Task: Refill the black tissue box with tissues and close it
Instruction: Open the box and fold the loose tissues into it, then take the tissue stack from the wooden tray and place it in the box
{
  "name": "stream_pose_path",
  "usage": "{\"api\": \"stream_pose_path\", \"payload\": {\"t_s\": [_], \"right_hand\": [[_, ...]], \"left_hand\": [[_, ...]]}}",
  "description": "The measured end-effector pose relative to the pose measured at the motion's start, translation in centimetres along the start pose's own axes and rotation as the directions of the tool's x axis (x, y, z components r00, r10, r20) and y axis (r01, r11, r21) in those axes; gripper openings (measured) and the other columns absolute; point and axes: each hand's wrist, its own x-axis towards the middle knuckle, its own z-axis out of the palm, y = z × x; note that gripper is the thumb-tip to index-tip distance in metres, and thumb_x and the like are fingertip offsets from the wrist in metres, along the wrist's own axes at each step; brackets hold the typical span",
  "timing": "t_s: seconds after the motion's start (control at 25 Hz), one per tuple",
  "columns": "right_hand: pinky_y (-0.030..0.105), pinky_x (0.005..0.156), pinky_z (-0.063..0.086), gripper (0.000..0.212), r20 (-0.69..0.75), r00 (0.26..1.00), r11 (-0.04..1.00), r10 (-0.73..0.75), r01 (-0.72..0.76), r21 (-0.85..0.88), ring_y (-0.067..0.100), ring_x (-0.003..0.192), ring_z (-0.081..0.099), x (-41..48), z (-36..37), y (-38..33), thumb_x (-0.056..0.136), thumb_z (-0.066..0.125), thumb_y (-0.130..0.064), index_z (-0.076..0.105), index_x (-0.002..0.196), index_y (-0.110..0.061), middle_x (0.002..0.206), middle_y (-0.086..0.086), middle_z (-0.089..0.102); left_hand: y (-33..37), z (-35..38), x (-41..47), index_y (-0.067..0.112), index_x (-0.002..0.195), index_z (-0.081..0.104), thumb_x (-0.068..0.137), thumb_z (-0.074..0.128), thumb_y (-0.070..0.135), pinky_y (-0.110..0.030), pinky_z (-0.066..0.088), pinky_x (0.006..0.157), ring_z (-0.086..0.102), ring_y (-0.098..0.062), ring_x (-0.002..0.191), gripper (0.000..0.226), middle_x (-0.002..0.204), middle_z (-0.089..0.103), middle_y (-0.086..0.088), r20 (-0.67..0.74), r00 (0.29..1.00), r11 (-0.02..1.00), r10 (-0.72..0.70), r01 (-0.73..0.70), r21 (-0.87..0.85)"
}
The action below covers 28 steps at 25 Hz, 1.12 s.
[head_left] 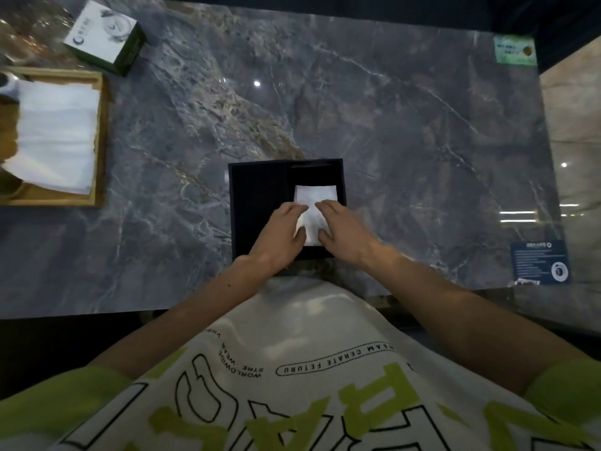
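Note:
The black tissue box [257, 190] lies open on the marble table near its front edge, its lid flap spread out to the left. A folded white stack of tissues [314, 196] sits in the right half of the box. My left hand [279, 234] and my right hand [341, 227] both rest on the near part of that stack, fingers pressing it from either side, thumbs under its near edge. The box's near wall is hidden behind my hands.
A wooden tray [99, 138] holding more white tissues [57, 131] stands at the far left. A green and white carton [104, 37] lies behind it. A green label [515, 50] and a blue card [540, 262] lie along the table's right side.

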Motion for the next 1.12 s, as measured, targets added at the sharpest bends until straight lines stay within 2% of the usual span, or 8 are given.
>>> {"api": "stream_pose_path", "payload": {"t_s": [0.12,0.24,0.4,0.56,0.68,0.92,1.0,1.12], "right_hand": [[0.04,0.108,0.038,0.058,-0.006,0.998,0.997,-0.07,0.07,-0.029,0.03,0.135,0.038,0.4,-0.3,0.1,0.094,0.051,-0.019,0.032,0.148,-0.006,0.15,0.014,0.037],[0.043,0.11,0.037,0.059,0.015,0.983,0.982,-0.185,0.186,-0.037,0.03,0.139,0.035,1.4,-0.8,-0.2,0.096,0.05,-0.022,0.03,0.15,-0.008,0.153,0.013,0.033],[0.04,0.115,0.032,0.058,0.014,0.951,0.949,-0.31,0.31,-0.055,0.031,0.14,0.033,2.6,-1.0,-1.6,0.096,0.051,-0.022,0.032,0.149,-0.004,0.151,0.017,0.035],[0.042,0.112,0.035,0.059,0.033,0.907,0.898,-0.419,0.42,-0.132,0.035,0.135,0.038,3.5,-0.3,-3.1,0.094,0.054,-0.024,0.035,0.146,-0.003,0.148,0.021,0.038],[0.042,0.112,0.035,0.061,0.095,0.887,0.872,-0.453,0.462,-0.159,0.037,0.137,0.035,3.8,0.4,-4.0,0.094,0.053,-0.025,0.033,0.148,-0.005,0.15,0.021,0.035],[0.043,0.113,0.03,0.063,0.13,0.878,0.857,-0.46,0.477,-0.194,0.035,0.143,0.026,4.6,0.9,-6.3,0.097,0.049,-0.031,0.025,0.151,-0.01,0.155,0.017,0.027],[0.045,0.112,0.031,0.064,0.117,0.877,0.852,-0.467,0.481,-0.207,0.037,0.141,0.027,5.5,0.8,-7.9,0.097,0.049,-0.032,0.024,0.151,-0.011,0.154,0.019,0.027],[0.046,0.103,0.039,0.062,0.089,0.876,0.848,-0.474,0.482,-0.219,0.041,0.131,0.038,7.4,0.8,-11.1,0.095,0.051,-0.031,0.026,0.149,-0.012,0.147,0.021,0.034]], "left_hand": [[-0.9,-0.7,-1.0,0.01,0.139,0.047,0.095,0.053,0.017,-0.027,0.036,0.107,0.045,-0.023,0.128,0.045,0.141,0.044,-0.008,-0.084,0.996,0.995,-0.02,0.028,0.096],[-1.6,-1.2,-2.4,0.012,0.141,0.044,0.095,0.054,0.025,-0.035,0.038,0.109,0.044,-0.027,0.128,0.049,0.143,0.042,-0.009,-0.176,0.975,0.973,-0.134,0.164,0.165],[-2.1,-1.1,-4.5,0.01,0.142,0.041,0.095,0.054,0.031,-0.038,0.038,0.11,0.046,-0.028,0.128,0.054,0.143,0.041,-0.011,-0.243,0.937,0.944,-0.252,0.293,0.152],[-2.4,-0.7,-6.2,0.01,0.141,0.04,0.095,0.054,0.032,-0.039,0.041,0.106,0.048,-0.027,0.124,0.054,0.139,0.044,-0.011,-0.323,0.883,0.922,-0.34,0.38,0.069],[-2.8,-0.4,-8.0,0.01,0.136,0.044,0.094,0.053,0.032,-0.039,0.044,0.102,0.051,-0.027,0.119,0.048,0.134,0.048,-0.011,-0.399,0.834,0.906,-0.381,0.424,0.021],[-4.3,-1.3,-9.6,0.012,0.141,0.039,0.096,0.049,0.038,-0.045,0.041,0.105,0.046,-0.029,0.126,0.052,0.14,0.045,-0.011,-0.457,0.781,0.878,-0.425,0.478,0.001],[-5.4,-2.7,-9.3,0.013,0.142,0.037,0.096,0.048,0.04,-0.045,0.039,0.106,0.044,-0.029,0.127,0.054,0.141,0.043,-0.01,-0.48,0.766,0.871,-0.428,0.491,0.006],[-7.3,-5.7,-8.9,0.011,0.14,0.037,0.096,0.048,0.04,-0.042,0.038,0.105,0.045,-0.03,0.125,0.054,0.139,0.044,-0.012,-0.514,0.749,0.874,-0.419,0.486,-0.005]]}}
